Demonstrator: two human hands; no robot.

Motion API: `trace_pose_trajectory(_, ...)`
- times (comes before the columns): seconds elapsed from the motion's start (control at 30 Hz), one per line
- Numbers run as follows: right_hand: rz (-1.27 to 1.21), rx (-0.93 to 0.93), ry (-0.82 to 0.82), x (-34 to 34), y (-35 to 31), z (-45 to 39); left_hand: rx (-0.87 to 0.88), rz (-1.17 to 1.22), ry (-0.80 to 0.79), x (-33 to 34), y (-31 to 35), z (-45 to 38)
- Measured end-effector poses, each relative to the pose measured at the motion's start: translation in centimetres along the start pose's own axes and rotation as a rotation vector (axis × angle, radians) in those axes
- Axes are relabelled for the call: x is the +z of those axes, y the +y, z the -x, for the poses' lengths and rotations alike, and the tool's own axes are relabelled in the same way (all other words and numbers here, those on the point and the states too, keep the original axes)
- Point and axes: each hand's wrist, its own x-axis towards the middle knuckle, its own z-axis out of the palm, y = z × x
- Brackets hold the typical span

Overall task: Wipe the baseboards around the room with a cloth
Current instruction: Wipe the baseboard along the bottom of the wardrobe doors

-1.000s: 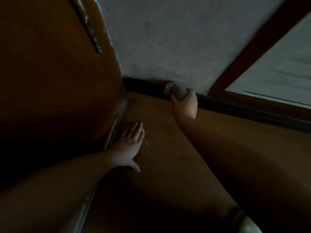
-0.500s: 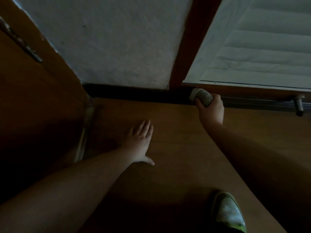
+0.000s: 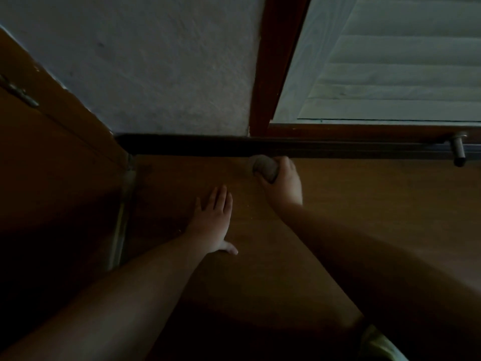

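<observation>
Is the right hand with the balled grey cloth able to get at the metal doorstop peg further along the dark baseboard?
Probably yes: the right hand grips the cloth at the baseboard, with bare wooden floor between it and the peg.

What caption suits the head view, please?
Right hand holds balled grey cloth at dark baseboard; left hand flat on floor.

Floor [image 3: 364,204] right of right hand [image 3: 282,183] open along baseboard [image 3: 197,147] up to metal doorstop [image 3: 458,149]. Left side: left hand [image 3: 212,225] near, then door [image 3: 52,165] blocks corner.
</observation>
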Motion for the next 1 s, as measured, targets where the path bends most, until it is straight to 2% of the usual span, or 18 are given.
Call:
trace_pose_trajectory(0.1,-0.028,-0.016,-0.096,3.3,-1.5,-0.2,0.003,0.002,0.010,0.0,0.0,0.0)
trace_pose_trajectory(0.27,-0.038,0.037,-0.040,4.3,-1.0,-2.0,0.001,0.007,0.001,0.0,-0.1,0.0)
trace_pose_trajectory(0.47,0.077,-0.024,-0.017,-0.2,4.2,-4.2,0.003,0.008,-0.025,0.4,-0.5,-0.3)
trace_pose_trajectory(0.7,0.184,0.017,0.048,-7.3,9.8,-5.1,-0.008,-0.013,-0.031,0.6,-0.5,-0.4)
trace_pose_trajectory(0.87,0.310,0.035,0.070,-11.0,11.8,-5.6,-0.010,-0.040,-0.024,0.1,-0.3,-0.1)
trace_pose_trajectory(1.0,0.306,0.083,0.106,-11.6,12.0,-5.5,-0.017,-0.032,-0.028,-0.1,-0.3,-0.1)
